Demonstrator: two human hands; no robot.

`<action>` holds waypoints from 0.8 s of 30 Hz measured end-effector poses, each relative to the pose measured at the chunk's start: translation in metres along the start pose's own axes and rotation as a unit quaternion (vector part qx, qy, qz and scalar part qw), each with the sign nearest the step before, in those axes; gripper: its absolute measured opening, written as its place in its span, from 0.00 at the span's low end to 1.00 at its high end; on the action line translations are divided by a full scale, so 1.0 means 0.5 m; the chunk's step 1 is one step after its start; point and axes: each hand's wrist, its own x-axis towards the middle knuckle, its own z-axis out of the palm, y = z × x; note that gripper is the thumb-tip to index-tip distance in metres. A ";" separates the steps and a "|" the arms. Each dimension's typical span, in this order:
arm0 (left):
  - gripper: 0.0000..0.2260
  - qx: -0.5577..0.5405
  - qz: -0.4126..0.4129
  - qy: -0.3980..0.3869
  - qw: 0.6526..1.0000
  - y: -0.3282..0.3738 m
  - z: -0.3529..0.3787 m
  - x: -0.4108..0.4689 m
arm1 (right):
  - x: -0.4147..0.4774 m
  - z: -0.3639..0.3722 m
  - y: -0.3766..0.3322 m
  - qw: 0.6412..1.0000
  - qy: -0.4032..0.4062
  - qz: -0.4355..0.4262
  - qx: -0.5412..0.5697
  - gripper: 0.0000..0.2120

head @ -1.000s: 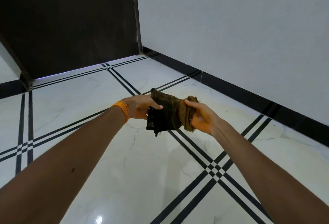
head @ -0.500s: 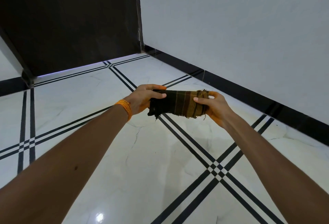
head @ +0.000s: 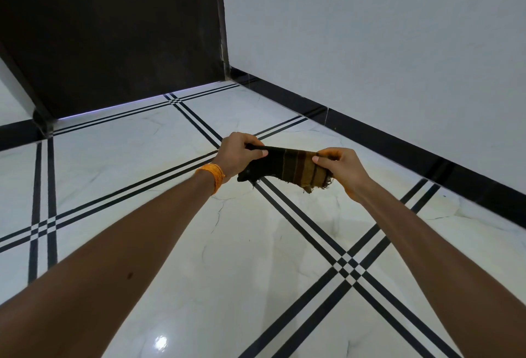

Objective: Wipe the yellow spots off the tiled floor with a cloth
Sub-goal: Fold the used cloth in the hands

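A glossy white marble-look tiled floor (head: 233,258), crossed by paired black inlay lines, is seen running to a black skirting (head: 398,141) under a pale wall, with a dark panel (head: 113,30) at the far corner. A small striped cloth (head: 287,166), dark at one end and banded in brown and ochre at the other, with frayed edges, is held in the air well above the tiles, stretched between the two hands. Its dark end is gripped in the closed left hand (head: 239,155), above an orange thread band (head: 213,176) on the wrist; its ochre end is pinched between thumb and fingers of the right hand (head: 341,166). No yellow spots can be made out on the visible tiles. The step in hand is judged to be preparation of the cloth, folded flat for wiping. Next, the spots must be located and the cloth lowered and pressed onto them.
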 end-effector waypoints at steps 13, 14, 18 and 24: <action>0.11 -0.046 -0.099 -0.201 0.974 0.007 0.002 -0.019 | -0.018 0.005 -0.079 0.991 -0.112 -0.056 0.053 0.08; 0.17 -0.050 -0.092 -0.234 0.967 0.015 0.007 -0.020 | -0.018 0.006 -0.087 0.988 -0.140 -0.060 0.031 0.09; 0.25 -0.116 -0.045 -0.320 0.939 0.066 0.041 -0.019 | -0.020 0.007 -0.122 0.962 -0.250 -0.090 -0.056 0.09; 0.20 -0.161 -0.068 -0.292 0.940 0.091 0.081 -0.016 | -0.005 -0.039 -0.168 0.977 -0.191 -0.095 -0.030 0.18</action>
